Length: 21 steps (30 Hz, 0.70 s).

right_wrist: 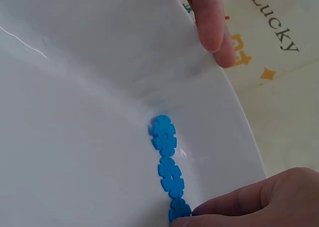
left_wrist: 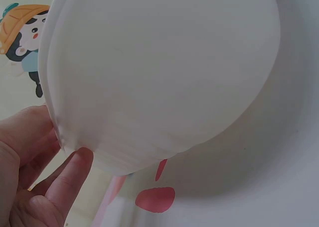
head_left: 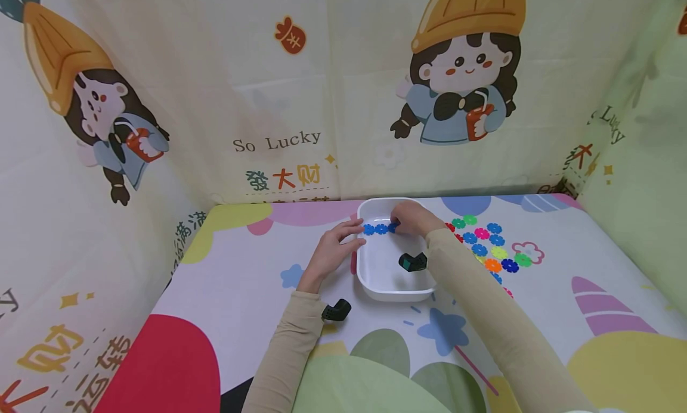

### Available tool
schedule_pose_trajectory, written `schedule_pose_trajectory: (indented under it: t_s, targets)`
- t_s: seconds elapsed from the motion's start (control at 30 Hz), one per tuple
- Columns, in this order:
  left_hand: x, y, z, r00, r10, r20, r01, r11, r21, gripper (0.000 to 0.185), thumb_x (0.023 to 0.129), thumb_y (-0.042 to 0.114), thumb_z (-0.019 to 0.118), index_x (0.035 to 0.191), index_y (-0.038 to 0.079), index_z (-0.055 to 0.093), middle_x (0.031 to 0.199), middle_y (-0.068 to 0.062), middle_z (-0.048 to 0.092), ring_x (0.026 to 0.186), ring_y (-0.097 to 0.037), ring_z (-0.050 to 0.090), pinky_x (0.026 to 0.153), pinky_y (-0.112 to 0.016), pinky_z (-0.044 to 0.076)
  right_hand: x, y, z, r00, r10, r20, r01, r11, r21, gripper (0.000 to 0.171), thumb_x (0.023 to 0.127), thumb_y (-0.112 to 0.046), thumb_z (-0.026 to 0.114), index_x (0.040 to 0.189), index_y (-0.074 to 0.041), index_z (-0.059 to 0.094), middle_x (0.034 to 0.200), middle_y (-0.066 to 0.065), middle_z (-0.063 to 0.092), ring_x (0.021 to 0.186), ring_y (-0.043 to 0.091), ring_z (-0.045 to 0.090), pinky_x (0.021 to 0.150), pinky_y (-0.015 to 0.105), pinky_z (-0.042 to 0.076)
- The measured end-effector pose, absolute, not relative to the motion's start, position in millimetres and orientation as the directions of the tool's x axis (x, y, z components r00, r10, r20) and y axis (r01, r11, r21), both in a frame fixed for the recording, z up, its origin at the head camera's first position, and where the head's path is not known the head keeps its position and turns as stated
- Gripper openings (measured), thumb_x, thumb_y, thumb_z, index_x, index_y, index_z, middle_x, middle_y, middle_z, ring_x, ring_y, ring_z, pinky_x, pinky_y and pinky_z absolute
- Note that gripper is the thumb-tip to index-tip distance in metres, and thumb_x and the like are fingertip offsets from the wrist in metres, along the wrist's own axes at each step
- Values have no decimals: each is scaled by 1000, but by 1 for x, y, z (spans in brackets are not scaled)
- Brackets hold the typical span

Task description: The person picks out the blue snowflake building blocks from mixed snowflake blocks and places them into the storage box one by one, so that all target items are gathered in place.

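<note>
Beside basin [head_left: 370, 285], loose discs [head_left: 491, 249].

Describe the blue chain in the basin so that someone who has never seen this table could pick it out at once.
Start at the white basin in the middle of the colourful table cover. Inside it, near the far rim, the right hand pinches one end of a short blue chain, with the left hand at the basin's left wall. Unlike the loose multicoloured snowflake pieces lying on the cover to the right, its pieces are all blue and linked in a row.
</note>
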<state>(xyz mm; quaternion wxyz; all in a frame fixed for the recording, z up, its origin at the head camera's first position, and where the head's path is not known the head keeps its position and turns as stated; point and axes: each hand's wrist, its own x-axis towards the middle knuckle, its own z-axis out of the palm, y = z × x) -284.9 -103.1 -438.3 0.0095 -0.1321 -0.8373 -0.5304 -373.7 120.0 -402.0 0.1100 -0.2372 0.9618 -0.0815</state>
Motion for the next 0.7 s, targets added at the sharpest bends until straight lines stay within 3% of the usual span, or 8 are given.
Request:
schedule_pose_trajectory:
  t_s: [0.7]
  targets:
    - [-287,-104,-440,-960,226,168,246,382,891,41,92,27,69,128,7,65,142,12,52,141,-14,34,111,-42,37,-371,119,-400,-877,-442,-186,-393,885,-248,24,86,-10,75,110,-7,72,104,9,67,97,27,56,100,45,48]
